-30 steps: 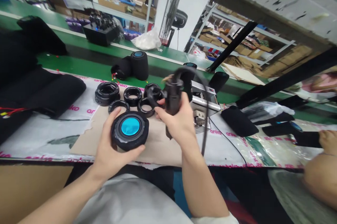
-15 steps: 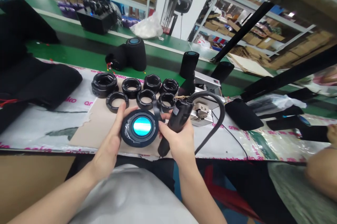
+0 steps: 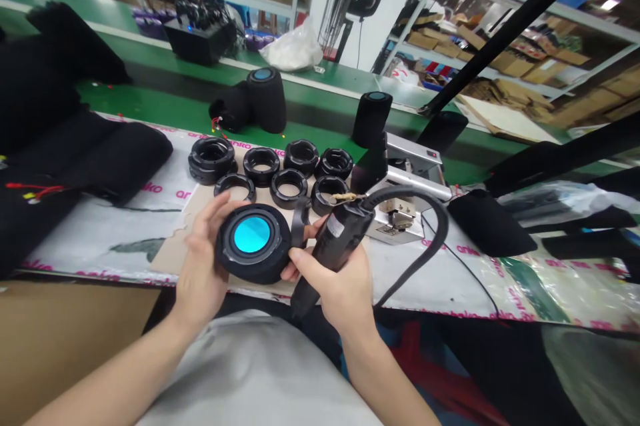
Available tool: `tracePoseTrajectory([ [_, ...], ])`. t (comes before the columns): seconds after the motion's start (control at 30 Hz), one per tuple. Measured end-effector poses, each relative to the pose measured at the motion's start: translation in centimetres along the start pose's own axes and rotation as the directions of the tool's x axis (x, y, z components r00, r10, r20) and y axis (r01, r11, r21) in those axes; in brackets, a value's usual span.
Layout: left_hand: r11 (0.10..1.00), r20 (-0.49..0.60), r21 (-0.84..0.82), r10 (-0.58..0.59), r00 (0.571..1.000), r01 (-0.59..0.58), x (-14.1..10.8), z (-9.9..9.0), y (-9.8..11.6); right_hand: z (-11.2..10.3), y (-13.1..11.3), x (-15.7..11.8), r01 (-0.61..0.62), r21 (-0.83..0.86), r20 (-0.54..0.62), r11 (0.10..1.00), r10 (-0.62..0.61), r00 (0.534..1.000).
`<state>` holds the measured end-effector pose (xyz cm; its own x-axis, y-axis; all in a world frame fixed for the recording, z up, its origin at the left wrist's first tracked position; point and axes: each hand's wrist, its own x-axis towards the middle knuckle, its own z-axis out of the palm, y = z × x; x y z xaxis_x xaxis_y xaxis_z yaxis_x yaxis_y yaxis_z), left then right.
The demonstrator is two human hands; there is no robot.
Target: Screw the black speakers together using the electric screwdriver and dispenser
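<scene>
A black cylindrical speaker (image 3: 253,236) with a blue disc on its end is held between my two hands. My left hand (image 3: 203,266) is wrapped round its left side, thumb hidden. In my right hand (image 3: 340,276) is a black electric screwdriver (image 3: 333,246), tilted, its lower end pointing down toward my lap. The thumb and fingertips of that hand also touch the speaker's right side. A black ring (image 3: 300,221) stands on edge between the speaker and the screwdriver. Several black rings (image 3: 261,166) lie on brown cardboard just beyond.
Behind the rings stand black fabric-covered speakers (image 3: 267,103) on the green surface (image 3: 165,99). A metal device (image 3: 410,166) sits at the right of the rings, near the screwdriver's curved cable (image 3: 443,226). Black covers (image 3: 100,153) with red wires lie at the left.
The speaker has tilted, showing more of its side, and its blue disc has lost its bright glare. The view has shifted, and the person at the right is now mostly out of view.
</scene>
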<state>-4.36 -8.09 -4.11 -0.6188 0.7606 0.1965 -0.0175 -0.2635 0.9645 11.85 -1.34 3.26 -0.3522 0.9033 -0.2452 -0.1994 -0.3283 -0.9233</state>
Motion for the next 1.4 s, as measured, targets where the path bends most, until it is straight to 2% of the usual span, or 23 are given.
tracePoseTrajectory([
  [0.07, 0.998, -0.014, 0.027, 0.062, 0.998, -0.062, -1.5, 0.0, -0.1, 0.2, -0.2, -0.6, -0.017, -0.008, -0.012, 1.0, 0.017, 1.0],
  [0.13, 0.987, 0.041, 0.11, 0.112, 0.993, -0.116, -1.9, 0.2, 0.1, 0.2, -0.4, -1.1, -0.036, -0.026, 0.002, 0.999, 0.036, 0.999],
  [0.27, 0.942, 0.2, 0.297, 0.1, 0.975, -0.157, 0.5, 0.1, 0.8, -0.9, -1.3, -1.6, 0.033, -0.098, -0.039, 0.995, -0.037, 0.999],
  [0.37, 0.898, 0.365, 0.307, 0.196, 0.91, -0.317, 3.0, -0.5, 1.2, -2.2, -2.6, -1.3, 0.176, -0.219, -0.045, 0.96, -0.19, 0.981],
  [0.47, 0.841, 0.483, 0.336, 0.233, 0.844, -0.424, 4.4, -1.1, 2.0, -2.9, -4.1, -0.5, 0.348, -0.409, 0.154, 0.843, -0.313, 0.937],
  [0.6, 0.83, 0.6, 0.366, 0.136, 0.788, -0.422, 4.6, -1.6, 3.9, -2.2, -5.5, 0.6, 0.46, -0.556, 0.401, 0.693, -0.261, 0.878],
  [0.7, 0.841, 0.622, 0.381, 0.074, 0.779, -0.384, 4.2, -2.0, 4.8, -1.4, -6.1, 1.0, 0.523, -0.592, 0.507, 0.613, -0.222, 0.833],
  [0.77, 0.809, 0.606, 0.44, 0.052, 0.794, -0.389, 3.9, -2.3, 4.9, -1.2, -6.4, 1.0, 0.53, -0.589, 0.521, 0.61, -0.214, 0.826],
  [0.9, 0.694, 0.589, 0.552, 0.069, 0.805, -0.462, 3.8, -2.9, 4.9, -1.5, -7.1, 0.5, 0.478, -0.604, 0.444, 0.638, -0.23, 0.866],
  [1.1, 0.651, 0.634, 0.537, 0.107, 0.766, -0.536, 3.8, -3.6, 5.1, -2.1, -6.9, 0.3, 0.428, -0.594, 0.278, 0.681, -0.325, 0.904],
  [1.17, 0.658, 0.642, 0.519, 0.12, 0.757, -0.545, 3.8, -3.8, 4.9, -2.1, -6.6, 0.4, 0.42, -0.585, 0.288, 0.694, -0.306, 0.907],
  [1.27, 0.694, 0.642, 0.468, 0.159, 0.75, -0.547, 3.6, -3.6, 4.7, -1.6, -6.4, 0.3, 0.423, -0.589, 0.406, 0.688, -0.2, 0.891],
  [1.4, 0.841, 0.572, 0.39, 0.098, 0.814, -0.375, 2.8, -3.0, 4.3, -1.0, -6.7, 0.0, 0.512, -0.578, 0.514, 0.635, -0.204, 0.833],
])
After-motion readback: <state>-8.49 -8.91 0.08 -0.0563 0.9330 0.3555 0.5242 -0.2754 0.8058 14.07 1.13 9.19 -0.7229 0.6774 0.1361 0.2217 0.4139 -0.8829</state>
